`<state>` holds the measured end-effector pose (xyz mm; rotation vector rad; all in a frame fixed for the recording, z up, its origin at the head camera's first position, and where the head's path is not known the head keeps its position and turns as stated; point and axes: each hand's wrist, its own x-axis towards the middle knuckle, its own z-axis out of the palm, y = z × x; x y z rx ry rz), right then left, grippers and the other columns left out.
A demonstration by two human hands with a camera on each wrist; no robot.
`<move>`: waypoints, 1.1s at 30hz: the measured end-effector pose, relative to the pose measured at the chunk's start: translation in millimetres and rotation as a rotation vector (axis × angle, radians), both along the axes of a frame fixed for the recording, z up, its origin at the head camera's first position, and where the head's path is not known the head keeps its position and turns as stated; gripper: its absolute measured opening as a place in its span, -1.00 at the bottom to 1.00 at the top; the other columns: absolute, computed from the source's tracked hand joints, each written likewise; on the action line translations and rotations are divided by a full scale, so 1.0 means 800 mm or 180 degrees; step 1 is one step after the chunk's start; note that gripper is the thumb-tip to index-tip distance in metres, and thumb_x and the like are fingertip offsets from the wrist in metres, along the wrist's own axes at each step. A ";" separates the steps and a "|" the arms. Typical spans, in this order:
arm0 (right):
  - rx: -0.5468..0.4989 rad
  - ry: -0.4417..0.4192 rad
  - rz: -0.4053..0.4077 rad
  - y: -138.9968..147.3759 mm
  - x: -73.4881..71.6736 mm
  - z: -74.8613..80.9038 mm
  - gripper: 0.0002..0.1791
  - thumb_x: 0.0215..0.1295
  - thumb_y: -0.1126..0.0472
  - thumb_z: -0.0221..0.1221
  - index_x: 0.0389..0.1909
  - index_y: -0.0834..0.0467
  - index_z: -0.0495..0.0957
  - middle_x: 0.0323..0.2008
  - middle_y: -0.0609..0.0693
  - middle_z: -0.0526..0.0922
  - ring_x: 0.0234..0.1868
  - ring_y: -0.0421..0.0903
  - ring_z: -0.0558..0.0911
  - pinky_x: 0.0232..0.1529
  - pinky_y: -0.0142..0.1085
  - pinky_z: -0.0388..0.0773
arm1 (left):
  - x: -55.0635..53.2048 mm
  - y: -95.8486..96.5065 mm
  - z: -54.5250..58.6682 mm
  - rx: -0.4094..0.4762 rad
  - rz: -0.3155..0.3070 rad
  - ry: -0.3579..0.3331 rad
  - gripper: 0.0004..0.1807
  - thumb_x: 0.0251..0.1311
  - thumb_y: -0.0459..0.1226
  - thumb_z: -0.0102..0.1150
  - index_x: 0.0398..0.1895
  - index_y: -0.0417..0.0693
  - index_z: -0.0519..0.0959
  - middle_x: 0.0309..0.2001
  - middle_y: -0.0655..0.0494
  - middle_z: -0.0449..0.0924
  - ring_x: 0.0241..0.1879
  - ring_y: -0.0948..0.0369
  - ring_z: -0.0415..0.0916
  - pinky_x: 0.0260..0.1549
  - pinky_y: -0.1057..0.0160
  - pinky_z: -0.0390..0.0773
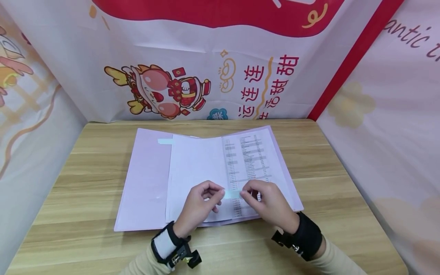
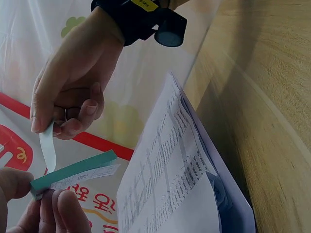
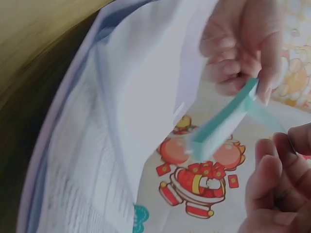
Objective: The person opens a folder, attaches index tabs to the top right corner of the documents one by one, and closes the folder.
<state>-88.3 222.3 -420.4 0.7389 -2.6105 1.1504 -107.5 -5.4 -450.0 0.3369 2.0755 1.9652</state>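
Note:
My left hand point(image 1: 203, 202) pinches a small teal pad of sticky notes point(image 2: 73, 170) by one end, between thumb and fingers. Thumb and fingertips of my right hand point(image 1: 269, 202) hold the free end of a pale green sticky note point(image 2: 47, 148), which curves down to the pad. Both hands are above an open lavender folder point(image 1: 142, 179). Inside it, a white sheet point(image 1: 196, 164) lies at the left and a printed list point(image 1: 252, 156) at the right. Another pale sticky note point(image 1: 165, 141) sticks out from the white sheet's upper left edge.
The folder lies on a wooden table point(image 1: 79, 172). Printed fabric point(image 1: 192, 38) hangs behind the table's far edge, and more fabric stands along the left and right sides. Each wrist wears a black strap with a small camera.

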 end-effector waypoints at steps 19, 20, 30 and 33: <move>-0.0302 -0.0635 0.0229 -0.009 0.001 0.012 -0.85 0.44 0.26 0.23 -0.37 0.06 0.64 -0.47 -0.25 0.55 -0.47 -0.25 0.48 -0.49 -0.36 0.40 | -0.004 0.000 -0.030 -0.0526 -0.0734 0.0565 -0.54 0.33 -0.51 0.12 0.29 -0.15 0.53 0.14 -0.10 0.58 0.00 -0.01 0.63 -0.16 0.26 0.67; -0.0311 -0.0654 0.0240 -0.009 0.001 0.012 -0.85 0.45 0.25 0.23 -0.37 0.05 0.64 -0.47 -0.25 0.56 -0.47 -0.24 0.48 -0.49 -0.37 0.39 | -0.004 -0.001 -0.032 -0.0518 -0.0838 0.0595 -0.55 0.31 -0.50 0.16 0.27 -0.16 0.54 0.15 -0.09 0.58 0.03 -0.01 0.62 -0.12 0.26 0.66; -0.0353 -0.0760 0.0296 -0.008 0.004 0.015 -0.83 0.47 0.22 0.21 -0.38 0.08 0.65 -0.47 -0.24 0.56 -0.48 -0.25 0.47 -0.49 -0.40 0.38 | -0.003 -0.001 -0.038 -0.0340 -0.0943 0.0426 -0.78 0.26 -0.30 0.39 -0.06 -0.13 0.66 -0.14 0.07 0.69 -0.09 0.14 0.66 -0.19 0.30 0.69; -0.0362 -0.0767 0.0315 -0.007 0.005 0.017 -0.84 0.47 0.23 0.21 -0.37 0.09 0.64 -0.48 -0.24 0.55 -0.48 -0.25 0.46 -0.49 -0.40 0.37 | -0.003 0.000 -0.037 -0.0327 -0.0919 0.0358 -0.76 0.21 -0.29 0.43 -0.07 -0.09 0.66 -0.18 0.08 0.69 -0.22 0.18 0.70 -0.28 0.29 0.70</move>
